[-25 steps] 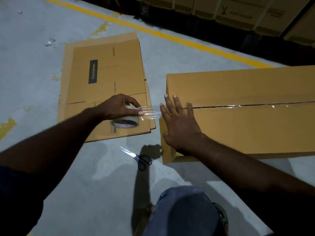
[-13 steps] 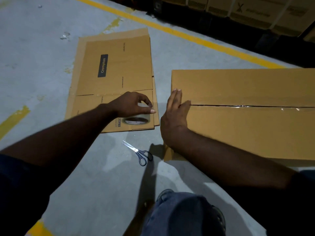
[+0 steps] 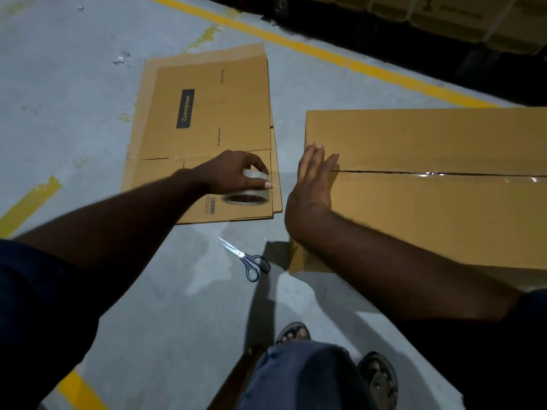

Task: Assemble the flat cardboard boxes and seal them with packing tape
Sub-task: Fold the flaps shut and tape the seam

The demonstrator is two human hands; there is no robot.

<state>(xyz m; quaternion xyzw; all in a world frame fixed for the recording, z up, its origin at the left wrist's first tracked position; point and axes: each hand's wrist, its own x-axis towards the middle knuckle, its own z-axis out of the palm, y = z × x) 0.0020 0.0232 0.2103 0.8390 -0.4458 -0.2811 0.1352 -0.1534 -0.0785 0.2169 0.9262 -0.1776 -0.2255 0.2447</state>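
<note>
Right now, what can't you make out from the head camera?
Head view only:
- Box: far right end cut off by the frame edge, so the seam's tape length is unknown.
- Box's near end face: hidden behind the right hand and forearm.
- Tape roll: clear strip too faint; whether it joins the box is unclear. Left hand covers the roll's top.
- Flat boxes: small print too small.

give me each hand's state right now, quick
Left hand: grips the tape roll.
Right hand: open, flat against the seam end of the assembled box.
</note>
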